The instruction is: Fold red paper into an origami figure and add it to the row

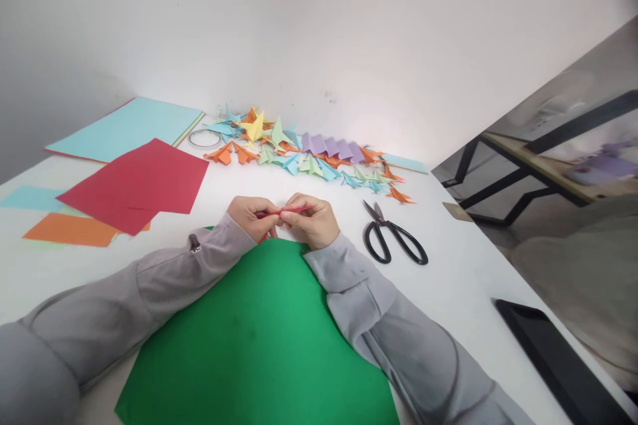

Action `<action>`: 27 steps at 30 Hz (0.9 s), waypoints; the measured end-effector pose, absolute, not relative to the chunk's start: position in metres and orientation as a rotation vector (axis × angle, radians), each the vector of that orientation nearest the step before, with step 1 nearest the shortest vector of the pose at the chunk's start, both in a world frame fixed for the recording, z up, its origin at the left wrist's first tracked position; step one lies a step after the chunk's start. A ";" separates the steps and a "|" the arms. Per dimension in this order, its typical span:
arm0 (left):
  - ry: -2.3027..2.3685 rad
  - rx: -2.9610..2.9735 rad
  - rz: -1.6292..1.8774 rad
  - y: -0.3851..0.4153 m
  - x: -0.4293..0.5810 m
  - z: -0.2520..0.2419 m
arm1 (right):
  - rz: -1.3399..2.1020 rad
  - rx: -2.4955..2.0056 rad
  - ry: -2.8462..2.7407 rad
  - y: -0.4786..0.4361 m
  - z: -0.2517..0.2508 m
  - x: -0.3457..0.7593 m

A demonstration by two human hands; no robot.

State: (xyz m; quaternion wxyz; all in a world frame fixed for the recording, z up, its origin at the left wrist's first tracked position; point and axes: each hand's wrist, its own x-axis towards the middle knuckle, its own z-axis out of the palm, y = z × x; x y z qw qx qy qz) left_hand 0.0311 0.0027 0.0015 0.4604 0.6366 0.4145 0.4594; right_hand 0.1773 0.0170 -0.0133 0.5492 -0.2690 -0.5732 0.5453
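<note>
Both my hands meet above the far edge of a green sheet (264,325). Between them is a narrow folded piece of red paper (295,210). My left hand (255,216) pinches it from the left, and my right hand (315,220) pinches it from the right with thumb and fingers. Much of the red piece is hidden by the fingers, so its full shape does not show. Black-handled scissors (393,234) lie on the white table (448,279) to the right of my right hand, blades slightly apart and pointing away from me.
Folded paper figures in several colours (309,163) line the wall. Light blue sheets (134,129), red sheets (144,186) and an orange piece (72,230) lie left. A wire ring (204,139) sits behind them. Near the right edge rests a black tablet-like device (558,358).
</note>
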 end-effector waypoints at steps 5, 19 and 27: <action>1.088 1.550 1.156 0.000 0.034 -0.001 | 1.289 -0.657 -1.326 0.019 -0.015 0.178; 1.041 1.367 1.079 0.000 0.035 0.004 | 1.242 -0.786 -1.286 0.018 -0.014 0.178; 1.037 1.329 1.017 -0.001 0.035 0.011 | 1.333 -0.819 -1.224 0.015 -0.012 0.177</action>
